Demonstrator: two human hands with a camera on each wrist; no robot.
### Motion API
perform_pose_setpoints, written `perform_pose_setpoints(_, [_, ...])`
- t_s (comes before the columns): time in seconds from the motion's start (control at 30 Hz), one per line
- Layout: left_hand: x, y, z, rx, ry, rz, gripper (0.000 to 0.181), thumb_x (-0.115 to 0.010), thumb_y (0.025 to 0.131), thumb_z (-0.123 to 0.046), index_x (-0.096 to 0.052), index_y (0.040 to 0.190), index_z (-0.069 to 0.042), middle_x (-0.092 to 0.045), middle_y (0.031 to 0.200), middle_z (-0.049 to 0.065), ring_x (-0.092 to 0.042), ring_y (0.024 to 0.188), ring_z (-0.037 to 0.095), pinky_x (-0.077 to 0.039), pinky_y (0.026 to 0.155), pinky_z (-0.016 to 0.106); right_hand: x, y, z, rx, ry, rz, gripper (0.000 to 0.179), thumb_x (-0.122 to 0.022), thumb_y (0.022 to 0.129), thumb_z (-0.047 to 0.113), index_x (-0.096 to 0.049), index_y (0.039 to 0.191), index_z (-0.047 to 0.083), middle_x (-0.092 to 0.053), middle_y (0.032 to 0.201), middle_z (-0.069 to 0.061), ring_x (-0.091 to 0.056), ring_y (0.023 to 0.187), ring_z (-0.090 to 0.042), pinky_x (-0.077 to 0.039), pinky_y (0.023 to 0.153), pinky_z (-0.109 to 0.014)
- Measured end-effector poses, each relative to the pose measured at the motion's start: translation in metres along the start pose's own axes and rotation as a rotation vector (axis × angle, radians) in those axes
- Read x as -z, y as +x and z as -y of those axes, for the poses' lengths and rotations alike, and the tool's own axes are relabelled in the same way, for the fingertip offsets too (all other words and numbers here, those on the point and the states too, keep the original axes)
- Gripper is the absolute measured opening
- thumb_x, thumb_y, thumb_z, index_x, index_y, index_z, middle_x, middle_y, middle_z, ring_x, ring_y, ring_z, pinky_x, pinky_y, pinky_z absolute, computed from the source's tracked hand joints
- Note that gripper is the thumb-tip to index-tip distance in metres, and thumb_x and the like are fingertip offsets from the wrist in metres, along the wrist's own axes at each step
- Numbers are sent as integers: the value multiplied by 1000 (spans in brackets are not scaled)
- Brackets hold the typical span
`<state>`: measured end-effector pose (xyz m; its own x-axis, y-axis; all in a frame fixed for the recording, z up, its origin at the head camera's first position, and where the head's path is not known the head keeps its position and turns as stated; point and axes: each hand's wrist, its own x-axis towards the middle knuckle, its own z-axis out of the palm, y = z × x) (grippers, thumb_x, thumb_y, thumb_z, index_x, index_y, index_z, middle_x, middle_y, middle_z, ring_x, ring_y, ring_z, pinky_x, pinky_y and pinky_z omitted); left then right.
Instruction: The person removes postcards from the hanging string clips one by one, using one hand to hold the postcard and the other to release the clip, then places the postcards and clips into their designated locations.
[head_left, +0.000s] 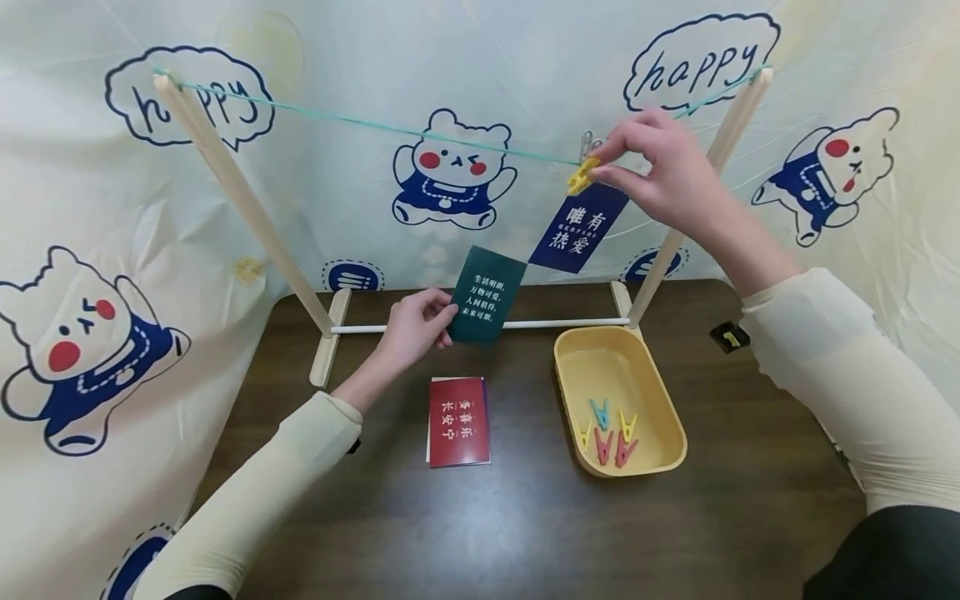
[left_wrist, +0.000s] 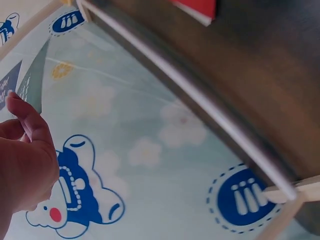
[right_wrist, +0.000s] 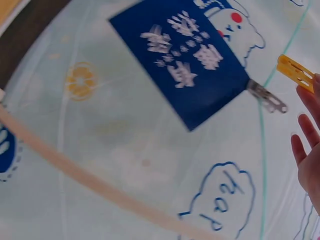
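My left hand holds a dark green card with white writing by its lower left edge, in front of the frame. Between thumb and finger, my right hand pinches a yellow clothespin close to the green string. A navy blue card hangs tilted from that string by a metal clip, just below the right hand. In the right wrist view the clothespin lies beside the string, apart from the clip. The left wrist view shows the green card nearly edge-on beside the fingertips.
Wooden posts carry the string, joined low down by a white rod. A stack of cards with a red one on top lies on the table. A yellow tray at right contains several coloured clothespins.
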<state>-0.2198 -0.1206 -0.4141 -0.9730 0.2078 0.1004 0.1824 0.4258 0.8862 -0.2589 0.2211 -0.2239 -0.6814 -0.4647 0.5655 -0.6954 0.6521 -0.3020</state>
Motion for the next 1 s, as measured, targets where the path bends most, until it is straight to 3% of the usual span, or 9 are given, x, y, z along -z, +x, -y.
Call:
perform_pose_setpoints(0.17, [-4, -21, 19, 53, -1, 37, 18, -64, 105, -14, -66, 118, -2, -68, 93, 15, -69, 61, 27, -60, 59, 30, -12, -32, -15, 32, 23, 30, 14, -79, 92, 5, -73, 103, 1, -67, 108, -13, -55, 108, -22, -43, 90, -32])
perform_pose_setpoints(0.4, [-9, -44, 44, 131, 16, 120, 14, -63, 105, -13, -64, 114, -1, -70, 90, 13, -70, 60, 21, -62, 61, 34, -37, -82, -28, 110, 44, 72, 20, -85, 82, -2, -74, 98, 2, -69, 102, -11, -60, 102, -26, -49, 84, -26])
perform_pose_setpoints(0.5, [-9, -54, 55, 164, 8, 141, 14, -62, 106, -13, -63, 112, -1, -71, 87, 13, -70, 61, 21, -62, 62, 35, -50, -100, -33, 116, 58, 117, 21, -86, 81, -3, -73, 97, 3, -70, 101, -10, -60, 99, -26, -50, 82, -31])
perform_pose_setpoints(0.6, [-12, -65, 68, 214, 3, 157, 14, -62, 106, -14, -62, 112, -1, -71, 83, 12, -69, 60, 20, -62, 63, 31, -64, -118, -38, 80, 60, 198, 19, -85, 84, 2, -73, 98, 6, -70, 101, -8, -62, 99, -25, -54, 77, -37])
perform_pose_setpoints(0.77, [-23, -80, 88, 320, -41, 171, 14, -65, 104, -13, -62, 109, 0, -70, 81, 12, -71, 58, 21, -62, 60, 33, -86, -148, -42, -48, 83, 351, 13, -83, 90, 14, -76, 99, 10, -72, 102, -5, -64, 101, -25, -57, 82, -47])
perform_pose_setpoints(0.9, [-30, -87, 95, 367, -54, 186, 14, -66, 103, -12, -63, 106, 2, -70, 77, 12, -72, 57, 22, -62, 59, 34, -101, -169, -43, -136, 94, 445, 13, -83, 91, 20, -76, 99, 13, -72, 103, -3, -64, 99, -24, -57, 85, -46])
perform_pose_setpoints(1.0, [-33, -90, 97, 376, -7, 191, 12, -67, 102, -11, -64, 102, 1, -70, 73, 9, -71, 55, 21, -60, 58, 31, -112, -183, -44, -188, 108, 528, 16, -81, 93, 25, -76, 102, 14, -70, 102, -1, -64, 99, -25, -58, 83, -44])
